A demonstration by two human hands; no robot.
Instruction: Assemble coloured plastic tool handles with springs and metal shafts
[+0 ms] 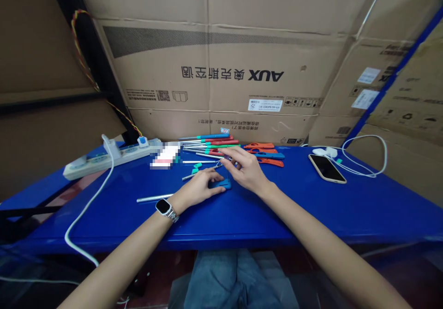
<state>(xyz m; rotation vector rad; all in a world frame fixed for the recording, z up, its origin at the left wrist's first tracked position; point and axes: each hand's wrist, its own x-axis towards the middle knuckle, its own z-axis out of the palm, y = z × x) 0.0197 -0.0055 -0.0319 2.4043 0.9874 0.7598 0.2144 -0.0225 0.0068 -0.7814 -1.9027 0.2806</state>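
Blue desk [311, 207], seen from above. The left hand [199, 188], its grip curled nearly closed, presses on a small blue handle piece [221, 185] lying flat at the desk's middle. The right hand [247, 168] rests just beside it, fingers loosely bent and touching its far edge; whether they pinch a thin metal rod cannot be told. To work well, the piece should be pinned flat and steady. Behind lie a row of coloured tools [214, 143]; a phone [327, 168] sits well apart at right.

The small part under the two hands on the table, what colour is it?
Blue. The small part shows best in the head view, between the left hand and the right hand.
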